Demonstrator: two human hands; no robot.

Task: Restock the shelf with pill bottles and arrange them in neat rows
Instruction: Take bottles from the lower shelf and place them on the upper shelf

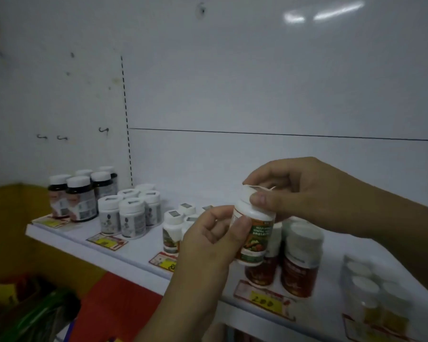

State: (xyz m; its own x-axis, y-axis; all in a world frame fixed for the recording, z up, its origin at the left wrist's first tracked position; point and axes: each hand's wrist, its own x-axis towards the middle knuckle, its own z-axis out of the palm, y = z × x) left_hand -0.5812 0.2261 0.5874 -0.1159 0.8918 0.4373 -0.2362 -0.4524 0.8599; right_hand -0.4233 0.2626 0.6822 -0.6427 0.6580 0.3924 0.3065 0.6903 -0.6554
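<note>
White shelf (139, 253) partly stocked, grouped bottles in rows; left hand (208, 240) grips multivitamin bottle (253, 233) midair, right hand (307, 193) pinches its cap sticker (260, 188); bottle unplaced.

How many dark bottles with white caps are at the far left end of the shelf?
5 visible: two in front, one behind them, two at the back. More may be hidden.

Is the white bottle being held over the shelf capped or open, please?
Capped: the white bottle has its white cap on, pinched by the right hand; the left hand holds its body.
</note>
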